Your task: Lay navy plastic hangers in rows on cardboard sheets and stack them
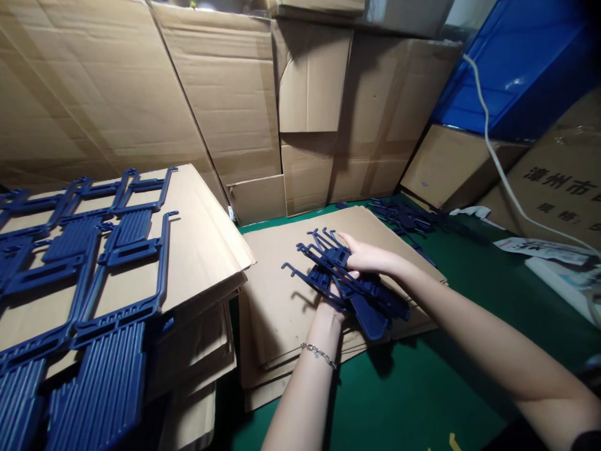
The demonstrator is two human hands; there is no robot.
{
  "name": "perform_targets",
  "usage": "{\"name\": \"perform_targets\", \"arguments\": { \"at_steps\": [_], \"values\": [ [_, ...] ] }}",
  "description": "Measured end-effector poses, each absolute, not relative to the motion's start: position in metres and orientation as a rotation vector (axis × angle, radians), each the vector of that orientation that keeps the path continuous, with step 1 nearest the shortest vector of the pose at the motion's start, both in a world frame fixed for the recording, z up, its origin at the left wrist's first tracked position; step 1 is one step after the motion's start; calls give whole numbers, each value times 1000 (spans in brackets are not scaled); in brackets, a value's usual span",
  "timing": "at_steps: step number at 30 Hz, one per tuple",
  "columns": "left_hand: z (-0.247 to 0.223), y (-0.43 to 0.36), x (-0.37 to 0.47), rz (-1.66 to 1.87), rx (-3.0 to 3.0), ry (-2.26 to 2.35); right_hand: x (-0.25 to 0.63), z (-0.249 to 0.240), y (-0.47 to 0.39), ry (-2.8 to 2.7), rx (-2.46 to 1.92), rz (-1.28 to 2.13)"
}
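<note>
Blue frames (359,288) are bunched above cardboard (378,233) on a green counter (417,388), left hand (334,305) curled beneath, right hand (364,257) clasping the far side. The plastic looks light and stiff; thin hooks (300,247) may snag, so broad plates (370,318) offer surer hold.

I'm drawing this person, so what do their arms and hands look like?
The left arm has a silvery chain bracelet around its wrist. The right arm shows a bare forearm without jewellery. The left grip and right grip are gloveless. Dark cloth, maybe a sleeve, shows bottom right.
</note>
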State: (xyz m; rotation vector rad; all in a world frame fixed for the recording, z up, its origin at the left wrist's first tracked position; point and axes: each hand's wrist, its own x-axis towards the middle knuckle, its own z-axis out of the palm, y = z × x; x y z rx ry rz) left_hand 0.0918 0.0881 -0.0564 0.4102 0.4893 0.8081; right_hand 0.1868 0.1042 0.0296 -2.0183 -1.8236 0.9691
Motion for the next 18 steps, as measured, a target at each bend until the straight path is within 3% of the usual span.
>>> {"name": "perform_targets", "arguments": {
  "at_steps": [6, 10, 12, 16, 18],
  "values": [
    [-50, 80, 90, 697, 468, 411, 189, 41, 103, -2080, -2059, 874],
    [-54, 82, 92, 598, 456, 330, 229, 49, 104, -2224, -1762, 1420],
    [-55, 84, 93, 603, 423, 293, 270, 42, 110, -2003, -1693, 1632],
    [-53, 87, 94, 719, 308, 287, 355, -4, 128, -1410, -2501, 672],
    [-52, 88, 93, 745, 266, 318, 384, -33, 135, -1309, -2667, 441]
  ]
}}
